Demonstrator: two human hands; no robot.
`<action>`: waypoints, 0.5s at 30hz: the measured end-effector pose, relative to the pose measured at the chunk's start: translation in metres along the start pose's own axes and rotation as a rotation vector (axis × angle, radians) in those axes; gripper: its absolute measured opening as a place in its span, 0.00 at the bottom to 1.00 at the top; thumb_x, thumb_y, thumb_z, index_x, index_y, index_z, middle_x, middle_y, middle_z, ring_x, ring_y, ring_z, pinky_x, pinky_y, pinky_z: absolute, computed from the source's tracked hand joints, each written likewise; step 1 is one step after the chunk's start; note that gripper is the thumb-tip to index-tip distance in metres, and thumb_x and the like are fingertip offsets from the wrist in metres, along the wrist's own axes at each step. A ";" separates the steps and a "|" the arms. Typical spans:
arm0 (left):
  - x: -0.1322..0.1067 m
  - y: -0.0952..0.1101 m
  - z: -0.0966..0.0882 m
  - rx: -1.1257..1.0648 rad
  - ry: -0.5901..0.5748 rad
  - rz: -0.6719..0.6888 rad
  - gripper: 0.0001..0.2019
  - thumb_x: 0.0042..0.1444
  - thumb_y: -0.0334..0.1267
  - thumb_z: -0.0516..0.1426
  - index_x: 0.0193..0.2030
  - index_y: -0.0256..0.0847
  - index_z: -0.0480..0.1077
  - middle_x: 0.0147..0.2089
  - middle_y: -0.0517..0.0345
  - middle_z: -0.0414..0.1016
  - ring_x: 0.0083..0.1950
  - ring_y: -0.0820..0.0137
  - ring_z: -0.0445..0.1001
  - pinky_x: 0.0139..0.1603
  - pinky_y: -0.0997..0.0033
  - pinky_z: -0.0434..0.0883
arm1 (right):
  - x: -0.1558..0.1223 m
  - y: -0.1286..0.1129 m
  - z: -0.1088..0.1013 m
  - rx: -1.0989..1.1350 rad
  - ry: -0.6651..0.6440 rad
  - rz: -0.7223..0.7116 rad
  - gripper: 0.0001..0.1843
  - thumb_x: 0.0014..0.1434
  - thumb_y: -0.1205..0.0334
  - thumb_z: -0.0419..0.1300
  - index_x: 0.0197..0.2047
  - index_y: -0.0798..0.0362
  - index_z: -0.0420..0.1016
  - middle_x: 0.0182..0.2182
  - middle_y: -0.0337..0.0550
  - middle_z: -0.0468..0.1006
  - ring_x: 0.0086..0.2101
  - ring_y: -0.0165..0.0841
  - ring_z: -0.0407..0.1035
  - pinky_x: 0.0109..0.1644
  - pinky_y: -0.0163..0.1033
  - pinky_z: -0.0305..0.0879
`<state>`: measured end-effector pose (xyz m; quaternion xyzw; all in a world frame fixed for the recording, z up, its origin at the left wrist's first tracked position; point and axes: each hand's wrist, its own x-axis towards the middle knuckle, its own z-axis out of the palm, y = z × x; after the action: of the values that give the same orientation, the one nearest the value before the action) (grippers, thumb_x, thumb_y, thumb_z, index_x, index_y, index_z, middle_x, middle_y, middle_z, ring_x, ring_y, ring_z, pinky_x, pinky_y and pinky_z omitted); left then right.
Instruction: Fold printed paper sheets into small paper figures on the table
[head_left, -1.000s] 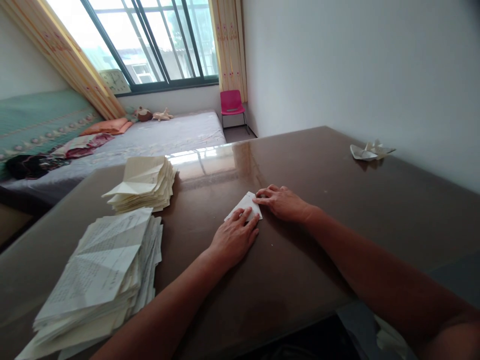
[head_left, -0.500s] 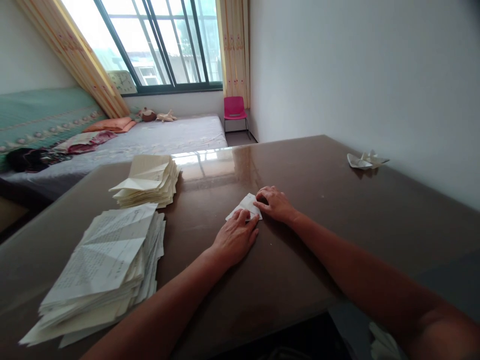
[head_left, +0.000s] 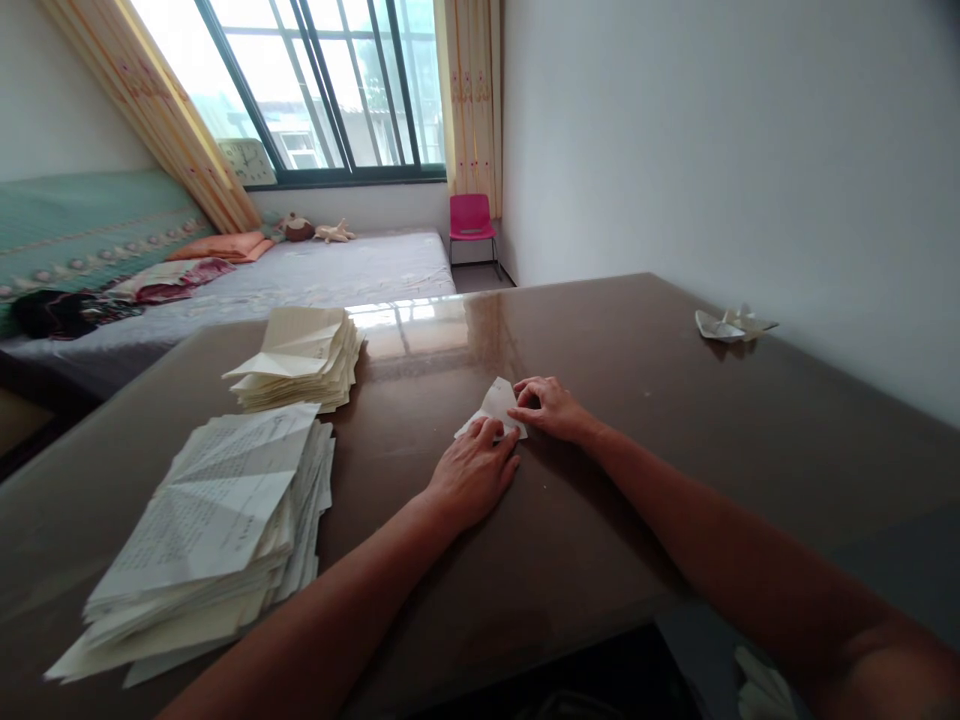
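Observation:
A small piece of folded white paper (head_left: 495,402) lies on the brown table in front of me. My left hand (head_left: 478,465) rests over its near edge, with bent fingers holding it against the tabletop and covering part of it. At the paper's right edge, my right hand (head_left: 551,408) has thumb and forefinger curved together, pinching a raised flap. The fingertips hide how much of the flap is gripped.
Left of my hands, a large stack of creased, written sheets (head_left: 217,500) stands near a smaller stack of yellowish sheets (head_left: 300,345). A folded paper boat (head_left: 731,323) sits near the wall. Beyond the brown table (head_left: 615,340) are a bed (head_left: 375,262) and a pink chair (head_left: 471,218).
The far part of the folded paper has lifted and stands a little higher under my right fingers. My left hand stays on the near edge. The view has shifted slightly.

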<state>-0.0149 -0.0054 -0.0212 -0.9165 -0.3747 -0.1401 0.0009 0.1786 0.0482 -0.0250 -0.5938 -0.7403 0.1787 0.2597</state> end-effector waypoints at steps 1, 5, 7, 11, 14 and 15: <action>0.000 0.000 0.000 0.000 0.002 0.001 0.19 0.63 0.42 0.48 0.59 0.44 0.62 0.50 0.51 0.65 0.55 0.62 0.62 0.64 0.58 0.60 | 0.000 0.002 0.001 0.019 0.006 -0.011 0.11 0.52 0.52 0.64 0.31 0.52 0.75 0.47 0.44 0.77 0.49 0.40 0.66 0.52 0.45 0.62; 0.000 0.000 0.000 0.003 0.014 0.018 0.19 0.63 0.42 0.49 0.59 0.41 0.63 0.50 0.49 0.65 0.55 0.61 0.62 0.63 0.59 0.61 | 0.003 0.005 0.006 0.154 0.002 0.013 0.23 0.52 0.56 0.65 0.51 0.52 0.69 0.37 0.41 0.79 0.37 0.32 0.72 0.42 0.37 0.66; 0.001 -0.001 0.000 0.012 0.016 0.031 0.19 0.63 0.41 0.48 0.59 0.40 0.63 0.49 0.49 0.65 0.54 0.61 0.63 0.62 0.59 0.62 | 0.005 0.004 0.008 0.191 0.020 0.029 0.31 0.53 0.58 0.64 0.59 0.53 0.62 0.34 0.40 0.79 0.34 0.31 0.72 0.40 0.35 0.65; 0.004 -0.005 0.001 0.036 -0.003 0.029 0.17 0.64 0.41 0.47 0.57 0.44 0.65 0.48 0.51 0.67 0.52 0.63 0.64 0.58 0.60 0.65 | 0.007 -0.001 0.005 0.126 0.021 0.015 0.35 0.54 0.62 0.62 0.64 0.54 0.57 0.30 0.37 0.79 0.32 0.30 0.72 0.38 0.34 0.64; 0.007 -0.010 -0.001 0.072 -0.021 0.035 0.15 0.64 0.41 0.48 0.55 0.49 0.68 0.47 0.53 0.68 0.52 0.63 0.64 0.54 0.61 0.67 | 0.005 -0.005 -0.004 0.074 -0.066 0.007 0.33 0.54 0.66 0.60 0.62 0.54 0.60 0.27 0.35 0.78 0.27 0.29 0.71 0.34 0.32 0.63; 0.007 -0.011 -0.002 0.083 -0.025 0.042 0.14 0.64 0.40 0.49 0.54 0.49 0.69 0.47 0.54 0.68 0.52 0.63 0.64 0.53 0.62 0.67 | 0.003 -0.006 -0.008 0.080 -0.114 0.026 0.29 0.54 0.67 0.60 0.59 0.55 0.63 0.25 0.35 0.77 0.24 0.28 0.70 0.32 0.31 0.63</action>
<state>-0.0179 0.0075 -0.0189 -0.9251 -0.3607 -0.1127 0.0372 0.1783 0.0497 -0.0153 -0.5814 -0.7383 0.2449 0.2384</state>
